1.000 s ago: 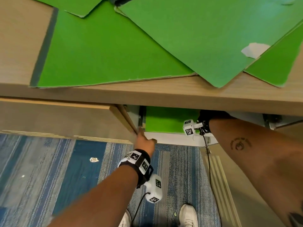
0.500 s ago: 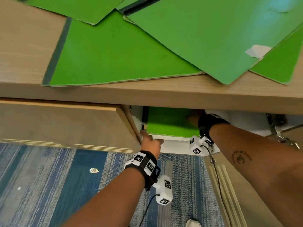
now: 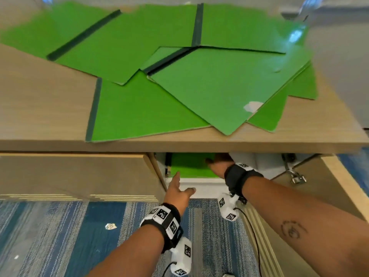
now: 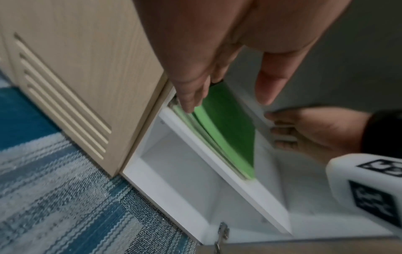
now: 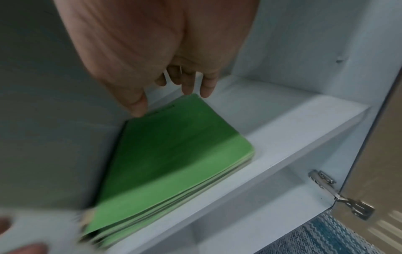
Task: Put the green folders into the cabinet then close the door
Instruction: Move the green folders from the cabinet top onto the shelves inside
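Several green folders point(image 3: 179, 80) lie overlapped on the wooden desk top point(image 3: 40, 100). Below it the cabinet stands with its door open, and a stack of green folders point(image 3: 191, 166) point(image 5: 174, 154) point(image 4: 228, 123) lies on the upper white shelf point(image 5: 282, 130). My left hand point(image 3: 184, 182) point(image 4: 226, 98) has straight fingers point(image 4: 189, 101), which touch the stack's front left corner. My right hand point(image 3: 215, 163) point(image 5: 172, 101) reaches into the cabinet above the stack's far end. Its fingers are loosely spread, the thumb tip touches the stack's far edge, and it grips nothing.
The cabinet door point(image 3: 329, 192) hangs open to the right on metal hinges point(image 3: 297, 177) point(image 5: 339, 195). A shut louvred door point(image 3: 79, 174) is at the left. A lower white compartment point(image 4: 185, 171) shows below the shelf. Blue striped carpet point(image 3: 60, 236) covers the floor, with a paper scrap point(image 3: 110, 226).
My right hand has drawn back from deep in the cabinet, so its wrist is now outside. My left hand stays at the stack's front left corner. The head view has tilted up.
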The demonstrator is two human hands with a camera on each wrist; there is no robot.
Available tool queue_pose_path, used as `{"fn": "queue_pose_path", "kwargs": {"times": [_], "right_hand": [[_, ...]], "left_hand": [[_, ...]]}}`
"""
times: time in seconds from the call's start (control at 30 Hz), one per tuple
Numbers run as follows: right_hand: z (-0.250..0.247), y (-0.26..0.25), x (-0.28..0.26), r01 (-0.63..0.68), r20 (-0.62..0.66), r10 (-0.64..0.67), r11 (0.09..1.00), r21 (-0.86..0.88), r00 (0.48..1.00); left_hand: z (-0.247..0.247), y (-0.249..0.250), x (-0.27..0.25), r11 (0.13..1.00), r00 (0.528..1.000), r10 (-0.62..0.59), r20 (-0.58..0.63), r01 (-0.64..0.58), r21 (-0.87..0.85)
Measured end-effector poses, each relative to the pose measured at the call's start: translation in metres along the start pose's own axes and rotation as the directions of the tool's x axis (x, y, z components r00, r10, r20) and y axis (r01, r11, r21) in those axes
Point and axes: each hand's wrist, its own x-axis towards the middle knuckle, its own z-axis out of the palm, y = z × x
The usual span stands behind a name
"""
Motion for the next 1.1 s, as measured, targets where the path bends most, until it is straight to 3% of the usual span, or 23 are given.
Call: {"fn": "queue_pose_path", "kwargs": {"times": [0.17,0.3,0.4,0.53,0.63,0.7,0.8,1.03,1.1], "right_hand": [[-0.045,-0.044,-0.091,0.201,0.065,-0.198,0.979,-0.032,0.978],[-0.091,-0.08,-0.152,0.226,0.165,-0.216,0.973,-0.046,0.962],[-0.124,-0.102,-0.189,0.283,0.169,-0.266,0.955,-0.087,0.949],[-0.171,-0.131,-0.2,0.297,-0.001,-0.298,0.952,-0.078,0.955],[-0.2,-0.145,-0.189,0.293,-0.159,-0.321,0.94,-0.173,0.934],[-0.207,-0.145,-0.178,0.224,-0.135,-0.275,0.926,-0.305,0.952],[-0.202,-0.139,-0.169,0.164,0.022,-0.172,0.885,-0.435,0.985],[-0.196,-0.115,-0.198,0.231,0.029,-0.247,0.846,-0.481,0.968],[-0.202,-0.112,-0.209,0.253,0.057,-0.256,0.847,-0.468,0.965]], "left_hand": [[-0.01,0.069,-0.06,0.968,0.988,0.095,0.121,-0.12,0.219],[-0.025,0.13,-0.107,0.933,0.978,0.148,0.149,-0.188,0.306],[-0.039,0.171,-0.141,0.91,0.97,0.168,0.175,-0.221,0.351],[-0.048,0.219,-0.162,0.889,0.954,0.249,0.164,-0.293,0.352],[-0.05,0.248,-0.168,0.886,0.945,0.301,0.125,-0.325,0.331],[-0.051,0.262,-0.17,0.889,0.946,0.3,0.123,-0.324,0.325],[-0.051,0.272,-0.167,0.876,0.947,0.294,0.126,-0.32,0.361],[-0.059,0.29,-0.137,0.803,0.936,0.349,0.05,-0.326,0.498],[-0.054,0.295,-0.126,0.743,0.925,0.379,0.004,-0.307,0.594]]}}
